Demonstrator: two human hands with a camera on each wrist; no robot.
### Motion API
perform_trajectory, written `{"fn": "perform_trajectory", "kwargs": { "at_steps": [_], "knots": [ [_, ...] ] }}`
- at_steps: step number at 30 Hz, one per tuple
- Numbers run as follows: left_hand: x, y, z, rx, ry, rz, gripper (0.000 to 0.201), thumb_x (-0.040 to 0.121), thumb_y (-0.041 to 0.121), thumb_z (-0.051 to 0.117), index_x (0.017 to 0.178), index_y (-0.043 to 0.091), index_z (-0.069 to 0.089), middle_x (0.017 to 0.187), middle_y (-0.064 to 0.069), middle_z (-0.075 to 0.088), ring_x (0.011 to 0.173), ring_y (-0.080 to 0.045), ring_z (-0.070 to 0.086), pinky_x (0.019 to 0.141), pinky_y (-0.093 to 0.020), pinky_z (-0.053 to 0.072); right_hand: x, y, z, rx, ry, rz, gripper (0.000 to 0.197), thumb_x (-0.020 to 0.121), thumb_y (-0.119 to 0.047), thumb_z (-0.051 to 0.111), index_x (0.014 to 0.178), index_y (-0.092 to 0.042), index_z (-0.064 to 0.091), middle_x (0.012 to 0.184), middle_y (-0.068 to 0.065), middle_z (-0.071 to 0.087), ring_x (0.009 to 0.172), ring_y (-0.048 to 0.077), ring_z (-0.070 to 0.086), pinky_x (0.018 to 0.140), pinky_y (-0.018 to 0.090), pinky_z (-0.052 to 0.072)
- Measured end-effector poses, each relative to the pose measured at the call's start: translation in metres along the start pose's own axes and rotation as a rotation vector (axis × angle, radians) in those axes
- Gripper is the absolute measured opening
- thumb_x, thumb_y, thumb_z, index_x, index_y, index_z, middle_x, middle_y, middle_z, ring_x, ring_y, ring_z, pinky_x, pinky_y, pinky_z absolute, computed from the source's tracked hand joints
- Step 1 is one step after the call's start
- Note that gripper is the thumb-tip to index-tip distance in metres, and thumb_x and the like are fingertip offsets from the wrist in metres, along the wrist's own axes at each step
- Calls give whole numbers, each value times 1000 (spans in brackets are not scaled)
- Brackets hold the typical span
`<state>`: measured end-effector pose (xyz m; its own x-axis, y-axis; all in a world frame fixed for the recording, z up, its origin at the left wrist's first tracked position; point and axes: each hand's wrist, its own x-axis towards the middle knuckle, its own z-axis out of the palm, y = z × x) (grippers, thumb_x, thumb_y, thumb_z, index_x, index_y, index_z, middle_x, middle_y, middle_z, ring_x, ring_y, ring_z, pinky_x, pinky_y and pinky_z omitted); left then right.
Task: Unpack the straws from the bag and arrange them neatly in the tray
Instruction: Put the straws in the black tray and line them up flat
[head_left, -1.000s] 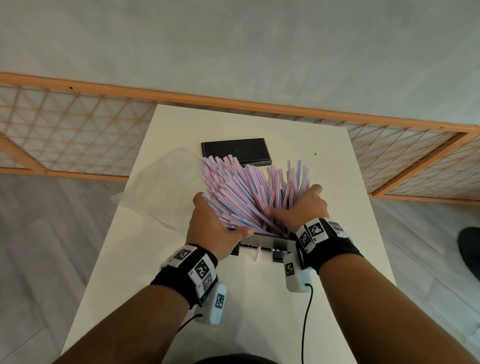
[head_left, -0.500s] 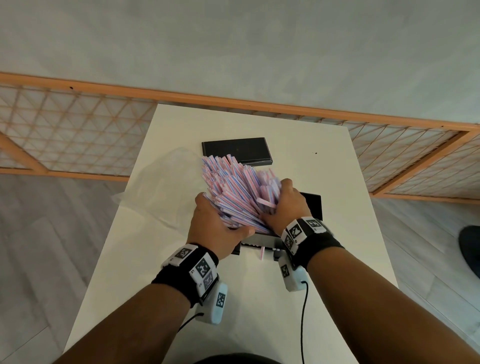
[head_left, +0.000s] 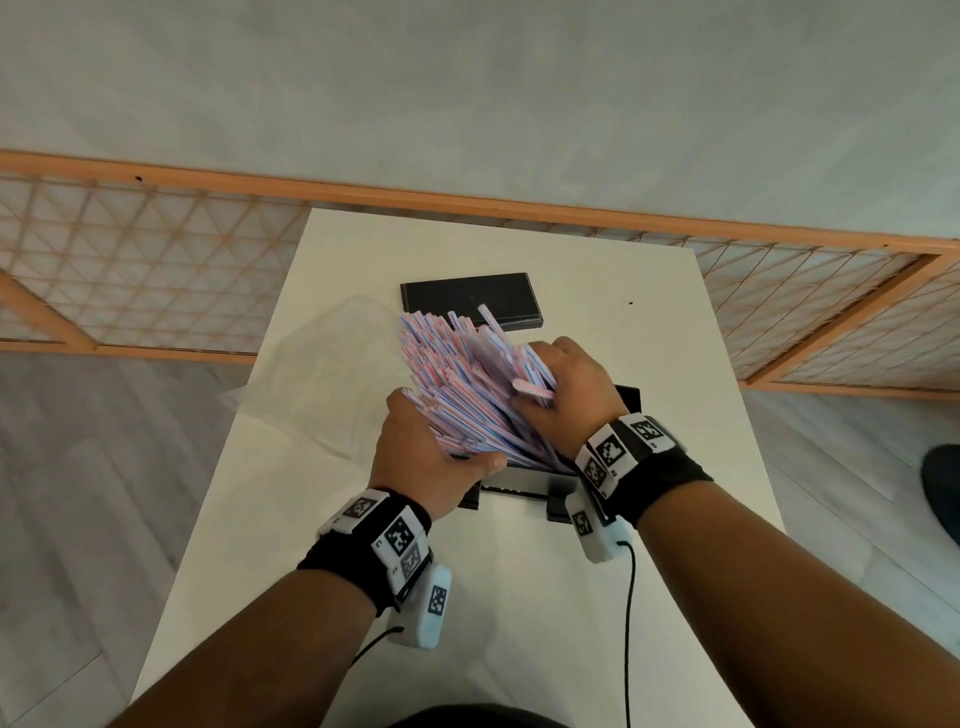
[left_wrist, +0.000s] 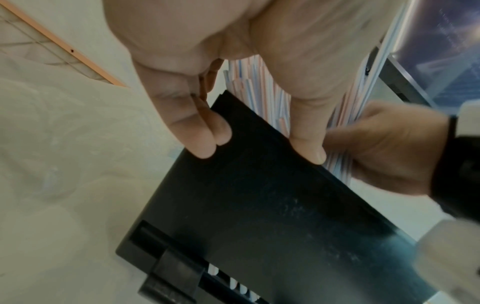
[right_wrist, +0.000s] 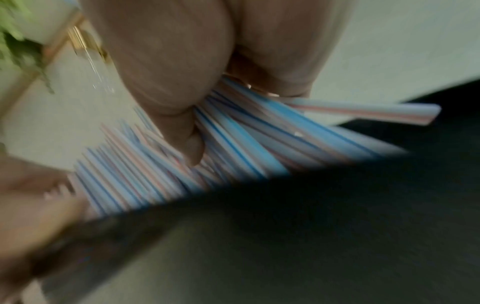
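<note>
A thick bundle of pink, blue and white striped straws (head_left: 457, 379) stands slanted in the black tray (head_left: 514, 477), fanning up and to the left. My left hand (head_left: 421, 457) grips the bundle's left side, thumb across its near face. My right hand (head_left: 566, 395) curls over the right side and holds the straws against the left hand; one loose straw (head_left: 532, 388) sticks out sideways over its fingers. In the left wrist view my fingers (left_wrist: 202, 133) lie at the tray's wall (left_wrist: 259, 205), with straws (left_wrist: 254, 86) behind. The right wrist view is blurred but shows straws (right_wrist: 233, 144) above the tray (right_wrist: 337, 205).
The empty clear plastic bag (head_left: 322, 374) lies crumpled at the table's left edge. A flat black lid (head_left: 467, 299) sits on the white table (head_left: 519, 597) beyond the straws. Wrist-camera cables (head_left: 628, 623) trail toward me. A wooden lattice rail (head_left: 156, 270) runs behind the table.
My right hand has moved left and up, pressing the widely fanned straws into a tighter bundle that leans left. The left hand has stayed about where it was.
</note>
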<state>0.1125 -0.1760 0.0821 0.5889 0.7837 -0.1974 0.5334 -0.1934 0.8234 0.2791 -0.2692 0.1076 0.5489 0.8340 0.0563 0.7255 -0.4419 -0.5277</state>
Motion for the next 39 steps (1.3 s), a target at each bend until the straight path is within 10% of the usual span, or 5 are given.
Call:
{"fn": "perform_trajectory", "kwargs": {
  "at_steps": [5, 10, 19, 30, 39],
  "knots": [
    [1, -1, 0, -2, 3, -8, 89, 51, 39, 98, 111, 22, 34, 106, 8, 60, 91, -12, 59, 76, -23, 44, -10, 17, 8, 48, 20, 115, 47, 72, -42, 71, 113, -24, 57, 97, 1, 50, 83, 20, 54, 76, 27, 43],
    [1, -2, 0, -3, 0, -16, 89, 51, 40, 98, 111, 23, 34, 107, 7, 60, 90, -12, 58, 76, -25, 44, -15, 22, 9, 90, 99, 277, 51, 65, -36, 84, 89, -19, 42, 84, -3, 53, 70, 16, 51, 55, 22, 34],
    [1, -3, 1, 12, 11, -13, 89, 50, 41, 98, 112, 22, 37, 110, 5, 62, 94, -13, 59, 78, -25, 46, -23, 35, 14, -86, -173, 455, 62, 64, -62, 79, 98, -19, 51, 91, -2, 56, 80, 16, 52, 71, 27, 42],
    [1, -2, 2, 49, 27, 2, 87, 51, 41, 97, 109, 23, 36, 109, 5, 60, 98, -15, 61, 78, -24, 43, -13, 7, 6, -61, -162, 197, 35, 84, -27, 65, 116, -25, 53, 100, 3, 66, 89, 28, 62, 71, 26, 42],
    [0, -2, 0, 55, 10, -2, 87, 50, 42, 98, 109, 22, 36, 106, 8, 58, 91, -11, 55, 77, -25, 43, -9, 14, -2, -398, -93, 221, 65, 69, -65, 72, 120, -28, 53, 112, 5, 46, 104, 29, 48, 83, 40, 49]
  ]
}}
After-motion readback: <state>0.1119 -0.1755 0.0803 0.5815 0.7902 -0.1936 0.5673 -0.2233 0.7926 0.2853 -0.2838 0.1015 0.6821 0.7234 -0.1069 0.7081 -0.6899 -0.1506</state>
